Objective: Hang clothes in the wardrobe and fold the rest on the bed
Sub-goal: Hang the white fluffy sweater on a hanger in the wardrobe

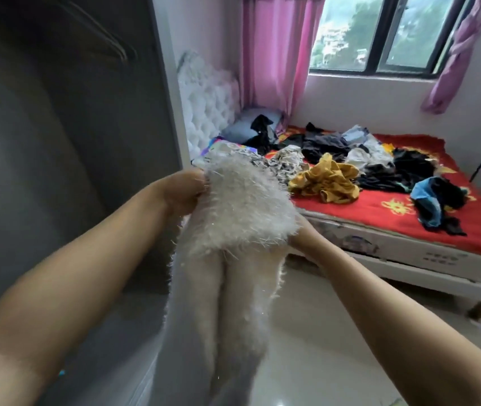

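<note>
**Fluffy white sweater held up beside the wardrobe**

Both arms are reaching forward, and the fluffy white long-haired knit sweater is hanging between them, in front of the bed with the red patterned cover. The left hand is pinching the sweater's upper left edge. The right hand is sitting mostly hidden under the fabric, so its grip I cannot tell. Behind the sweater, a crumpled mustard-yellow garment is lying on the bed. Left of the sweater, the grey open wardrobe is standing.

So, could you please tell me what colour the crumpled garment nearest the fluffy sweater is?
Mustard yellow; the crumpled garment shows best in the head view.
</note>
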The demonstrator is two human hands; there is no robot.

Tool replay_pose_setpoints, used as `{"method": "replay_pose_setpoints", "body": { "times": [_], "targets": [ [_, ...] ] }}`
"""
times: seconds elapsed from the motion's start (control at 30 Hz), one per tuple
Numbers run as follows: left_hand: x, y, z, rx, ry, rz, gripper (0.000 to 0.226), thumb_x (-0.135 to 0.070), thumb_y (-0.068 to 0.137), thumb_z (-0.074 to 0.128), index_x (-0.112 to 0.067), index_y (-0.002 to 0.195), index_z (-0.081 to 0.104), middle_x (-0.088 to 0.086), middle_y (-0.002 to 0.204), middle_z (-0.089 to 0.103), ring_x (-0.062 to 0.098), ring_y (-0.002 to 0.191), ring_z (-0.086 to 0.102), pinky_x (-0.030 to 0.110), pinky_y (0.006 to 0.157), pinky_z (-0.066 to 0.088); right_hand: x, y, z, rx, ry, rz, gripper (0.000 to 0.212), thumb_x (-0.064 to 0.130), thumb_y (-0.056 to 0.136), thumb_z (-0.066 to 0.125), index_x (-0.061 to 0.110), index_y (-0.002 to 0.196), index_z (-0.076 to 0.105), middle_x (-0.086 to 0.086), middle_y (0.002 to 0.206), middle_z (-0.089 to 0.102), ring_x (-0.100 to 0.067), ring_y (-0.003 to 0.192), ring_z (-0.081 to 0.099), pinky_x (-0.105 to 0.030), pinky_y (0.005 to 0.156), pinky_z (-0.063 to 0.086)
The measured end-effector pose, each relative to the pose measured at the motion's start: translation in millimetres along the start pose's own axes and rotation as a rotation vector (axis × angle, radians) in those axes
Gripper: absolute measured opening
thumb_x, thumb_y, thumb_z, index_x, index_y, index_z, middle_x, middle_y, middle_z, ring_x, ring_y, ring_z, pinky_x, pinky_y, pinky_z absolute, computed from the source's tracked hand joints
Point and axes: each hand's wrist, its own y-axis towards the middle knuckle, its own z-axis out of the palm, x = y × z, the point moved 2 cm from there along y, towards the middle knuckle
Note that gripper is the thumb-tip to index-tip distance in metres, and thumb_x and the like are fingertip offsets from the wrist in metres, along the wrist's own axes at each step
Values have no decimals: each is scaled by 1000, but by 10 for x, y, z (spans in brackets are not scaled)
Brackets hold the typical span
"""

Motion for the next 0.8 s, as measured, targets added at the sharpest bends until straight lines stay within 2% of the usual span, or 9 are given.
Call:
{"method": "replay_pose_setpoints", "body": {
  "times": [0.07, 0.17, 0.3, 0.4, 0.47, 0.53, 0.63, 0.7, 0.8],
  "targets": [
    [55, 5, -324, -11, -3, 13, 26, 12, 73, 54, -9, 85, 67, -2, 68, 70, 8, 59, 66, 19, 53, 52, 81, 197, -135, -30, 2, -44, 17, 11, 90, 59, 19, 102, 67, 1, 101, 69, -17, 98, 65, -35, 87, 53],
    [318, 29, -769, -76, 209, -110, 34, 9, 92, 45, -12, 105, 68, 3, 96, 71, 15, 84, 66, 23, 71, 50, 292, 500, -343, -73, 22, -82, 19, 10, 90, 53, 15, 102, 66, -7, 95, 70, -23, 91, 67, -40, 81, 56],
    [503, 209, -950, -488, 353, -235, 21, -7, 95, 47, -17, 96, 66, 3, 97, 62, 16, 88, 54, 34, 81, 43, 675, 882, -269, -16, 122, -236, 22, 4, 89, 54, 22, 85, 66, 3, 76, 65, -2, 66, 64, -15, 60, 52],
    [350, 439, -648, -487, 273, -112, 26, -40, 98, 45, -24, 94, 64, 0, 97, 66, 10, 86, 62, 36, 81, 51, 734, 1116, 124, 131, -89, -304, 20, 11, 87, 61, 21, 103, 66, 3, 93, 63, -9, 86, 60, -22, 78, 46],
    [332, 589, -460, -420, 436, -121, 36, -50, 96, 43, -21, 95, 65, 2, 96, 68, 12, 83, 63, 31, 72, 50, 674, 1230, 396, 229, -173, -362, 18, 11, 87, 60, 22, 101, 64, 0, 95, 64, -16, 89, 59, -26, 77, 41],
    [390, 693, -464, -480, 603, -104, 40, -45, 98, 45, -10, 100, 65, 11, 98, 68, 18, 86, 61, 35, 77, 50, 658, 1367, 560, 255, -151, -386, 18, 12, 88, 59, 24, 101, 62, -3, 99, 65, -17, 95, 58, -28, 80, 41],
    [462, 716, -692, -590, 373, -47, 38, -37, 100, 44, -3, 104, 61, 11, 89, 63, 18, 81, 56, 40, 79, 51, 784, 1646, 636, 210, -124, -422, 14, 17, 83, 59, 27, 92, 61, 3, 93, 60, -12, 87, 53, -24, 74, 37],
    [511, 783, -907, -611, 336, -46, 30, -31, 99, 48, -5, 104, 61, 8, 89, 63, 16, 80, 57, 32, 74, 49, 957, 1867, 685, 201, -138, -457, 10, 25, 76, 55, 34, 77, 53, 12, 80, 56, -8, 77, 51, -20, 67, 37],
    [613, 927, -1114, -581, 541, -150, 15, -23, 90, 51, -14, 94, 62, 5, 91, 68, 20, 85, 64, 28, 70, 47, 1200, 2131, 782, 193, -166, -520, 8, 25, 68, 48, 30, 74, 46, 13, 65, 49, -2, 64, 47, -18, 59, 36]
  ]
}}
